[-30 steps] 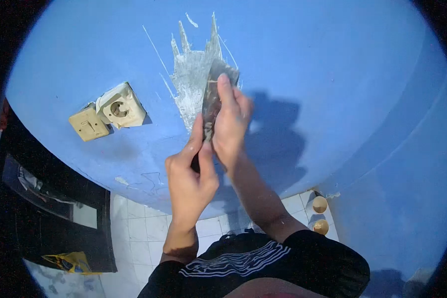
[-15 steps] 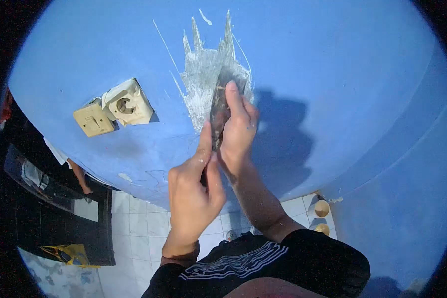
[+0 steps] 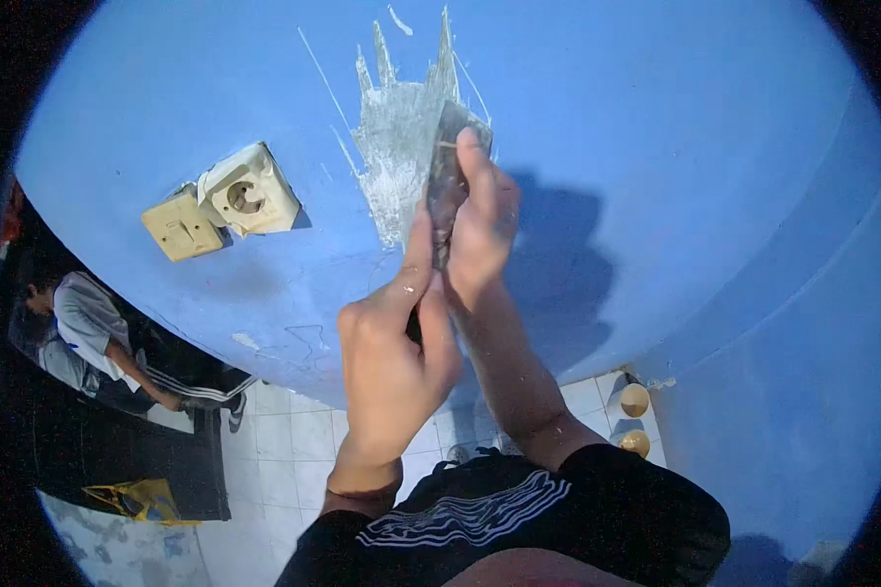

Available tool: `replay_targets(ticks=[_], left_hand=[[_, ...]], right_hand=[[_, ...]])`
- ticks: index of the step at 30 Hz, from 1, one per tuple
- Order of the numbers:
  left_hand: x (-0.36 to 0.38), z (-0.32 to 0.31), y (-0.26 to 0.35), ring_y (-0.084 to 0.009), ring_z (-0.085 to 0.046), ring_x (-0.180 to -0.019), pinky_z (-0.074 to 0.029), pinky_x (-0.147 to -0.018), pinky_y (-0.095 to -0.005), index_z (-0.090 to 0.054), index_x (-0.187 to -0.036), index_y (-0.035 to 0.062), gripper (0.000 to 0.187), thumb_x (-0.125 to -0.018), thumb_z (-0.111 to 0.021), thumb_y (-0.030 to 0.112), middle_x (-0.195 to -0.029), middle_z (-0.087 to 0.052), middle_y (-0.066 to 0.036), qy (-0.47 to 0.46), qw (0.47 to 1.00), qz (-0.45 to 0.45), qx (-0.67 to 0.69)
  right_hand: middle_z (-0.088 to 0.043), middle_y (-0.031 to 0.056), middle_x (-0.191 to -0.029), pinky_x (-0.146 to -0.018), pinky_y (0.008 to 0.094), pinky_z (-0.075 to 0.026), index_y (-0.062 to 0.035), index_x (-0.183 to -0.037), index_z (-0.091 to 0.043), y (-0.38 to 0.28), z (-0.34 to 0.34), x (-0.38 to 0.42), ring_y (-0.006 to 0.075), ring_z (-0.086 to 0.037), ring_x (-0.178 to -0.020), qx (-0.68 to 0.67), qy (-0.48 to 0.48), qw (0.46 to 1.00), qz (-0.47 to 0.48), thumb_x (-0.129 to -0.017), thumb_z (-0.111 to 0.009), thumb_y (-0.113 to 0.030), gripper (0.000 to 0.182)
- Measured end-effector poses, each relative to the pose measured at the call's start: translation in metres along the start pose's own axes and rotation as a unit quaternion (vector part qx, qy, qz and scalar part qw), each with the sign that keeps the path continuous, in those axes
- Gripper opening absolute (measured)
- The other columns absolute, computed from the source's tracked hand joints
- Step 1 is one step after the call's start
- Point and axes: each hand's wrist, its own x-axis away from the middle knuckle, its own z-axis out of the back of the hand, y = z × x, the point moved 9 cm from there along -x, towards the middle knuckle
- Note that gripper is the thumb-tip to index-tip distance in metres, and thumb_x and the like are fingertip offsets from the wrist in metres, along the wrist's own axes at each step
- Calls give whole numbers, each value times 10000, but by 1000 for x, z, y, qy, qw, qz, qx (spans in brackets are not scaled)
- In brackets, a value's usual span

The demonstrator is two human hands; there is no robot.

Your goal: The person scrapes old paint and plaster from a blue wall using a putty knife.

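A flat, dark metal scraper point(image 3: 445, 186) leans nearly upright against the right side of a rough, whitish-grey patch point(image 3: 392, 147) on the blue wall. My right hand point(image 3: 485, 230) grips its right edge, with the thumb on the blade's face near the top. Lower down, my left hand point(image 3: 392, 342) is closed around the scraper's bottom end, one finger stretched along its left edge. The palm side of the left hand hides most of that end. Pale specks dot my fingers.
A wall socket point(image 3: 255, 196) with torn covering and a yellowed switch point(image 3: 183, 230) sit left of the patch. Another person point(image 3: 98, 328) is at the far left, near a yellow bag point(image 3: 147, 501). Two round tan containers point(image 3: 634, 401) stand on the white tiled floor point(image 3: 274, 440).
Both hands and the scraper have moved slightly up and right along the patch. More of the other person has come into view at the left.
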Motion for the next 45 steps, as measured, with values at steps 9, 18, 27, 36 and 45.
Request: replay_targets(ticks=[9,18,27,36,45], left_hand=[[-14,2,-36,-39,-417,-626,-360,-522,-232,-586,-1319,1,406,-916,-536,-7,-705,-589,1,-9,1000,7,9],[7,17,-43,-46,-430,-618,-399,-536,-247,-586,-1321,9,401,-923,-542,4,-695,-630,-57,-23,998,52,24],[-3,4,-35,-44,-447,-640,-449,-565,-270,-594,-1305,5,407,-906,-524,-27,-695,-576,-255,-31,1000,-2,2],[-37,-18,-6,-59,-466,-595,-437,-515,-287,-589,-1319,19,425,-897,-549,-12,-752,-589,-292,-10,996,-87,20],[8,4,-37,-197,-516,-538,-443,-515,-305,-571,-1326,-8,433,-894,-541,-17,-662,-585,-227,-22,1000,4,12]], right_hand=[[-484,-86,-639,-499,241,-314,-121,-703,-583,22,2,-5,27,-407,-561,44,41,998,31,-973,-620,-287,319],[-510,-66,-644,-528,239,-356,-94,-692,-593,32,0,13,35,-445,-584,57,20,998,-15,-975,-619,-325,366],[-537,-60,-634,-492,246,-377,-108,-699,-592,18,8,7,40,-469,-541,96,48,994,-16,-973,-619,-322,349],[-522,-54,-659,-518,253,-347,-97,-722,-585,-31,-4,-35,52,-442,-571,114,19,990,78,-982,-583,-363,372],[-524,-51,-621,-458,263,-351,-83,-707,-586,21,9,13,49,-462,-511,86,27,995,-51,-974,-609,-345,375]])
